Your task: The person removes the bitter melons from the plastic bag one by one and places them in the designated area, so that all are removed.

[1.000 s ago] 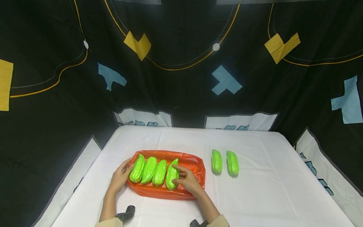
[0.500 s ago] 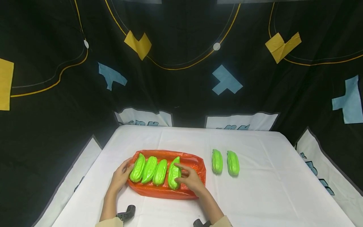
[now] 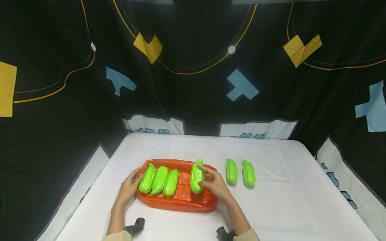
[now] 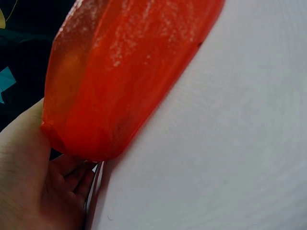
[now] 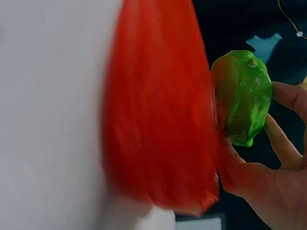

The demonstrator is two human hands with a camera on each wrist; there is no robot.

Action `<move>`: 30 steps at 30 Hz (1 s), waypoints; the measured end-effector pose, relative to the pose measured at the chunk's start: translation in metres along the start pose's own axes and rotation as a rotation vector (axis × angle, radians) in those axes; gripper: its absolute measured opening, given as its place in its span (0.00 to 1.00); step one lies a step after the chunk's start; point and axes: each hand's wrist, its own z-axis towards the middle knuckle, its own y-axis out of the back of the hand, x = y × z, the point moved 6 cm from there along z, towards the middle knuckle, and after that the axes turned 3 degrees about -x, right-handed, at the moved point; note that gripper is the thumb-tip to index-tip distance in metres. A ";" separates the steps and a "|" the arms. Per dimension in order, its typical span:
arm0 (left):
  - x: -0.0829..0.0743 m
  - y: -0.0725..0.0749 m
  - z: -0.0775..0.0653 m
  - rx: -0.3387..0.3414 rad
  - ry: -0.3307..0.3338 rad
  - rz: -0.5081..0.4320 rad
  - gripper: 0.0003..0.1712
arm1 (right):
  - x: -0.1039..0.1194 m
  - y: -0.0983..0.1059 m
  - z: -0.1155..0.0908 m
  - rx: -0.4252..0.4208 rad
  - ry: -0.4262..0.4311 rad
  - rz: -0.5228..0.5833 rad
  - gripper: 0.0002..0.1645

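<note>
A glossy orange-red plastic bag lies opened out like a shallow tray, its wall translucent in the left wrist view. My left hand holds the bag's left end, thumb along its edge and the other fingers partly hidden. Three bright green, ribbed bitter melons lie side by side in the left half of the bag. Between thumb and fingers, my right hand pinches another bitter melon, raised over the bag's right half with its shadow below it. The right wrist view shows this bitter melon end-on, beside the red wall.
Two more bitter melons lie on the white-covered table, right of the bag. Black cloth with yellow and blue patches hangs behind the table. A dark strap-on device sits at my left wrist.
My right hand has lifted the fourth bitter melon away from the other three and carried it to the right and up. My left hand stays at the bag's left end.
</note>
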 end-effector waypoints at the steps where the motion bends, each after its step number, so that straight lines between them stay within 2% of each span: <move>1: 0.000 0.000 0.000 0.000 0.003 0.001 0.37 | -0.002 0.006 0.002 -0.015 -0.002 -0.003 0.35; 3: -0.001 0.000 0.000 0.000 0.004 0.004 0.37 | -0.004 0.020 0.005 -0.054 -0.004 -0.013 0.34; 10: -0.002 0.003 0.001 -0.003 0.011 0.013 0.38 | 0.009 0.073 0.009 -0.181 -0.011 -0.070 0.36; 14: -0.001 0.004 0.000 -0.005 0.010 0.011 0.37 | 0.014 0.099 0.008 -0.208 -0.027 -0.096 0.36; 21: 0.004 0.002 -0.001 -0.007 -0.006 -0.005 0.36 | 0.010 0.144 0.002 -0.256 -0.052 -0.166 0.35; 24: 0.005 0.001 -0.001 -0.012 -0.010 -0.007 0.37 | 0.004 0.164 -0.002 -0.276 -0.043 -0.169 0.36; 27: 0.004 0.000 0.000 -0.012 -0.014 -0.006 0.38 | -0.027 0.197 0.001 -0.312 -0.049 -0.161 0.36; 30: 0.004 0.000 -0.001 -0.010 -0.014 0.000 0.38 | -0.044 0.220 -0.002 -0.338 -0.088 -0.167 0.36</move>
